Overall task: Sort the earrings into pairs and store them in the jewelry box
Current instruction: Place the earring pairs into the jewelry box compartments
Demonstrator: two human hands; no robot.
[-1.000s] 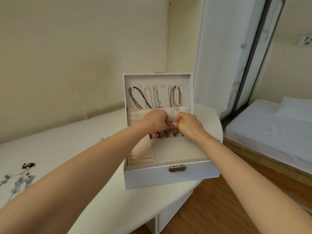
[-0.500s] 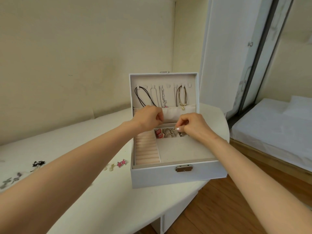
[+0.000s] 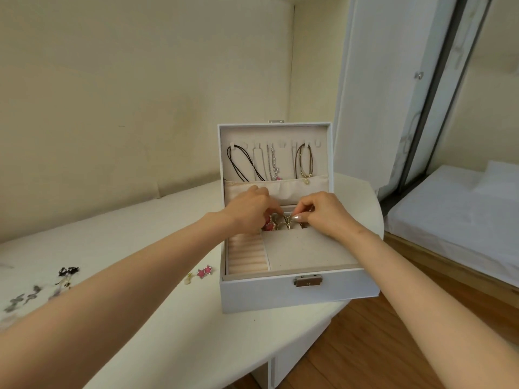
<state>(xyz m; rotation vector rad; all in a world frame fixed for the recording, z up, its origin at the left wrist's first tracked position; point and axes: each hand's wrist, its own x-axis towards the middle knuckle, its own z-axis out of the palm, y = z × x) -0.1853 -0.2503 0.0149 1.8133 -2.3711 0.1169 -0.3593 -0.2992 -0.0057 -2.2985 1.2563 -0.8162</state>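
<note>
Head camera is looking down on a white jewelry box (image 3: 280, 293) that is standing open near the rounded end of a white table (image 3: 140, 318), its lid (image 3: 275, 130) upright. Both hands are reaching into the row of small compartments at the back of the box's tray. The right hand (image 3: 323, 213) is pinching a gold earring (image 3: 288, 220) between thumb and forefinger over one of the middle compartments. The left hand (image 3: 252, 210) is curling its fingers down just beside that earring, fingertips almost meeting the right hand's; I cannot tell whether it is gripping anything. Pink earrings (image 3: 269, 225) are lying in the compartment under the left hand. In front of the hands, the ring rolls (image 3: 247, 256) are sitting on the tray's left side and a large flat compartment (image 3: 306, 251) on its right. Necklaces (image 3: 273, 164) are hanging from hooks inside the lid, above a fabric pocket. A metal clasp (image 3: 307, 280) is showing on the box's front wall.

On the table to the left of the box, a pair of pink star earrings (image 3: 205, 271) is lying near its corner, with a pale yellow earring (image 3: 188, 278) just beside them. Farther left, well apart from the box, black earrings (image 3: 68, 270) and grey earrings (image 3: 22, 300) are lying. A white bed (image 3: 463, 220) is standing to the right, above a wooden floor (image 3: 365, 346).
</note>
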